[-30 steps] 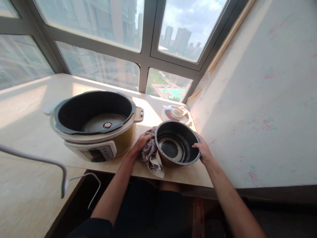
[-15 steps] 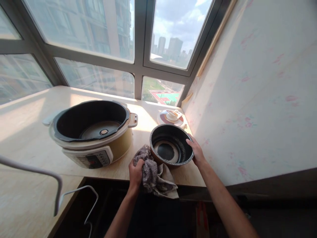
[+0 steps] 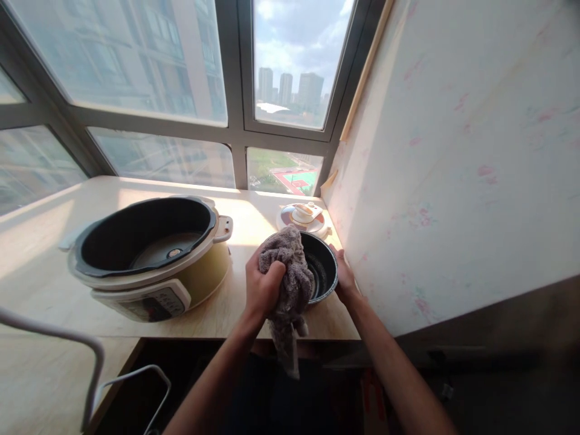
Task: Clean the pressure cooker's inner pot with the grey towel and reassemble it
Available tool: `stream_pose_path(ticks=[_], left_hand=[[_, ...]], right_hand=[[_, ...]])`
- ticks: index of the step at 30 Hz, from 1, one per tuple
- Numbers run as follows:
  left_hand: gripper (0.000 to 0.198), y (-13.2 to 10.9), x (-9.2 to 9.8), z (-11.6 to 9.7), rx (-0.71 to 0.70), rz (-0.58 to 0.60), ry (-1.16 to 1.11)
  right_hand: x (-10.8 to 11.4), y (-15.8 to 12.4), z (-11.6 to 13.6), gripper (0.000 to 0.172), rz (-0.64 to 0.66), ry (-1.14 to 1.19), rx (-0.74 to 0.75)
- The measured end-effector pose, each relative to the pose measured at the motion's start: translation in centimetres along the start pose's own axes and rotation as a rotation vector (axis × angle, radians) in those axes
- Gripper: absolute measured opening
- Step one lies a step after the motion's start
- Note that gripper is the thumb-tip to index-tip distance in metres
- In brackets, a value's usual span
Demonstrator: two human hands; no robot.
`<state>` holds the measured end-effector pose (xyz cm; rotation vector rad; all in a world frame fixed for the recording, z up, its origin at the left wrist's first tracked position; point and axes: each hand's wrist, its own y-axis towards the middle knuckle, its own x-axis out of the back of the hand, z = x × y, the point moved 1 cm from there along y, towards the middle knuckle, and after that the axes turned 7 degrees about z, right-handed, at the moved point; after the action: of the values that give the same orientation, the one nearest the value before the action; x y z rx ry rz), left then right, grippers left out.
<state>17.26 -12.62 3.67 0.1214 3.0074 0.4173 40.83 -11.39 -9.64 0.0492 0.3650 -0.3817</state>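
My left hand (image 3: pixel 263 287) is closed around a bunched grey-brown cloth (image 3: pixel 290 272), whose loose end hangs down past the front edge of the sill. The cloth covers the left part of a black inner pot (image 3: pixel 324 266); whether it touches the pot is hard to make out. At the pot's right side, my right hand (image 3: pixel 343 275) grips the wall near the rim, its fingers partly hidden behind it. To the left stands the open cooker body (image 3: pixel 206 272), cream and yellow with a dark interior and a front control panel.
Behind the pot lies the cooker lid (image 3: pixel 302 216) with its handle up. A patterned wall (image 3: pixel 435 199) closes off the right side, and windows rise behind the pale sill (image 3: pixel 247 229). A bent white tube (image 3: pixel 58 326) crosses the lower left.
My left hand has lifted the cloth up and right, from beside the pot to over its left part. My right hand stays on the pot's right side. The view has shifted slightly.
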Motion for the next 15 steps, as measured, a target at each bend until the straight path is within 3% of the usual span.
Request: stream_pose_path(ticks=[3, 8, 11, 15], left_hand=[[0.022, 3.3, -4.3, 0.6, -0.064, 0.244, 0.185], [0.027, 5.9, -10.3, 3.8, 0.082, 0.555, 0.536], [0.032, 5.2, -12.0, 4.6, 0.095, 0.640, 0.735], [0.032, 3.7, -12.1, 4.1, 0.087, 0.688, 0.779]], right_hand=[[-0.3, 0.2, -0.1, 0.057, 0.010, 0.067, -0.030], [0.0, 0.0, -1.0, 0.062, -0.075, 0.122, -0.035], [0.3, -0.1, -1.6, 0.075, -0.029, 0.126, -0.069], [-0.1, 0.2, -1.6, 0.088, 0.116, 0.058, -0.084]])
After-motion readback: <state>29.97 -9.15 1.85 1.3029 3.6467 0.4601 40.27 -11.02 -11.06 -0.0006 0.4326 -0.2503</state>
